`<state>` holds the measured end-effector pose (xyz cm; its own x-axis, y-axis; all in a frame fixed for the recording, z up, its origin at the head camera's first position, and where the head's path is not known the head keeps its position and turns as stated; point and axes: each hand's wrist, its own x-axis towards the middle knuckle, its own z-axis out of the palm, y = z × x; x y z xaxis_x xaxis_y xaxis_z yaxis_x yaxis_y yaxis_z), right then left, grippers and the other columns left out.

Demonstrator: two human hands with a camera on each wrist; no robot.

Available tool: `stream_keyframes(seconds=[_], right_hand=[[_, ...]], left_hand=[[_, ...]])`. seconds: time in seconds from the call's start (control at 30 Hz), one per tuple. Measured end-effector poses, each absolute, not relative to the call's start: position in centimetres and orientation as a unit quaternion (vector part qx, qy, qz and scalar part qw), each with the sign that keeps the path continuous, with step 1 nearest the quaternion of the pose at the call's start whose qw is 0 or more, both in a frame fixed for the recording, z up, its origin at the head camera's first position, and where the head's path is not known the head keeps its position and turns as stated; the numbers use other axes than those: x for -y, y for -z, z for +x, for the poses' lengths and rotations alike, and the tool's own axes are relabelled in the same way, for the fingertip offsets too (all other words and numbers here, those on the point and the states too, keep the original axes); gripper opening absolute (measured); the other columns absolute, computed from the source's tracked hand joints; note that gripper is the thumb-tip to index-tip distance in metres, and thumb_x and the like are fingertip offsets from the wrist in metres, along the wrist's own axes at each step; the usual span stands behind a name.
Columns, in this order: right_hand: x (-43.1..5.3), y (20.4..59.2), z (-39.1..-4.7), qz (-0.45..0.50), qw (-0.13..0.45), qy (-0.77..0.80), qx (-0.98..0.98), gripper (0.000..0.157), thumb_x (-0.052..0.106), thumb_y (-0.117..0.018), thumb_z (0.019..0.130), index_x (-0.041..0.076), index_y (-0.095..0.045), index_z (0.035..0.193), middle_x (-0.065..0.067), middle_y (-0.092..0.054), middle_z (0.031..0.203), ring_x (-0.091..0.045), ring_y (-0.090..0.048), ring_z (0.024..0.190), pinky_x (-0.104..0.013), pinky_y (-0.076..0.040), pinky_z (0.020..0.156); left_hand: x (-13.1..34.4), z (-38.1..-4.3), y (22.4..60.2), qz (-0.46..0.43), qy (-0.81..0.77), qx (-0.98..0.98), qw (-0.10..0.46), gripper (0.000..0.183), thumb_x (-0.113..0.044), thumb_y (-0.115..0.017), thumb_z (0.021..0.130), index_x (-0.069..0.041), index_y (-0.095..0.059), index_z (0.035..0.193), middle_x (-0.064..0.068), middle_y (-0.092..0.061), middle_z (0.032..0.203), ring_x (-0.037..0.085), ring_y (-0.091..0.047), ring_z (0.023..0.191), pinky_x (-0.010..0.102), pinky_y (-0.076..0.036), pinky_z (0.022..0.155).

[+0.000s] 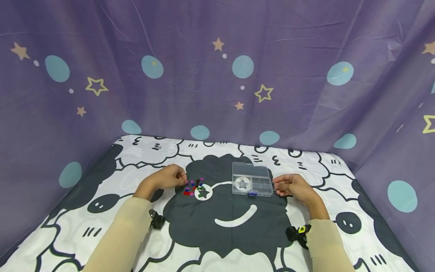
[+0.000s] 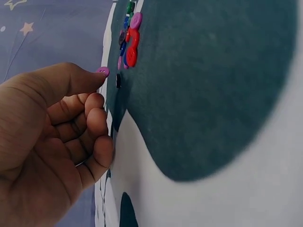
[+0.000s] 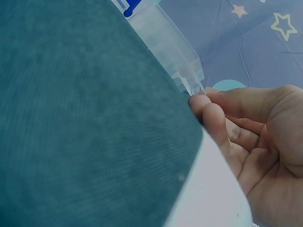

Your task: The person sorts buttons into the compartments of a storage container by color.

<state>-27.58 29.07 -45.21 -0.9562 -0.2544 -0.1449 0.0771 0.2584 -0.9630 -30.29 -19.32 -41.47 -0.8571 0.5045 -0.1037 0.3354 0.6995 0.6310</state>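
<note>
A purple cloth curtain [image 1: 190, 45] hung at the back and both sides, with blue round spots [image 1: 242, 67], yellow star outlines [image 1: 268, 90] and little peach stars [image 1: 218, 44]. Below lay a white and dark grey cloth [image 1: 193, 223] with fluffy cartoon faces.

Purple button [image 2: 102, 71]: small and round, we see it pinched in the left hand [image 1: 168, 177] | Plastic box [image 1: 252, 180]: transparent, with compartments, blue latch [image 1: 252, 194] on near side, right end pinched by the right hand [image 1: 295, 186] | Loose buttons [image 2: 134, 39]: red, blue, green, purple, they lie close together, left of the box
</note>
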Motion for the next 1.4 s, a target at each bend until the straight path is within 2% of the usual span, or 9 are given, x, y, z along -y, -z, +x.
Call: stream_keyframes(seconds=[0.83,1.1,1.4], right_hand=[[-28.9,45.2,-27.6,-0.043,0.137,0.611,-0.779,0.029,-0.005,-0.063,0.096,-0.017,-0.060,0.122,-0.007,-0.071,0.087,-0.010,-0.067,0.070,-0.026,-0.058,0.066],[-28.8,45.1,-27.5,-0.040,0.136,0.613,-0.777,0.030,-0.004,-0.063,0.097,-0.018,-0.059,0.123,-0.007,-0.071,0.087,-0.010,-0.067,0.072,-0.026,-0.058,0.067],[-28.8,44.9,-27.3,-0.042,0.135,0.615,-0.776,0.031,-0.004,-0.063,0.097,-0.019,-0.058,0.123,-0.007,-0.071,0.087,-0.010,-0.066,0.072,-0.025,-0.058,0.066]], left_hand=[[14.3,-31.4,39.5,0.280,-0.327,-0.892,0.137,0.007,-0.005,-0.066,0.095,-0.004,-0.071,0.090,0.001,-0.064,0.077,0.012,-0.056,0.065,0.031,-0.049,0.065],[12.0,-31.7,39.3,0.299,-0.325,-0.886,0.142,0.011,-0.009,-0.066,0.097,0.000,-0.073,0.095,0.001,-0.063,0.077,0.012,-0.052,0.064,0.029,-0.047,0.062],[9.7,-31.9,39.3,0.314,-0.311,-0.886,0.143,0.009,-0.012,-0.068,0.097,-0.006,-0.073,0.093,-0.001,-0.065,0.079,0.011,-0.053,0.066,0.028,-0.048,0.065]])
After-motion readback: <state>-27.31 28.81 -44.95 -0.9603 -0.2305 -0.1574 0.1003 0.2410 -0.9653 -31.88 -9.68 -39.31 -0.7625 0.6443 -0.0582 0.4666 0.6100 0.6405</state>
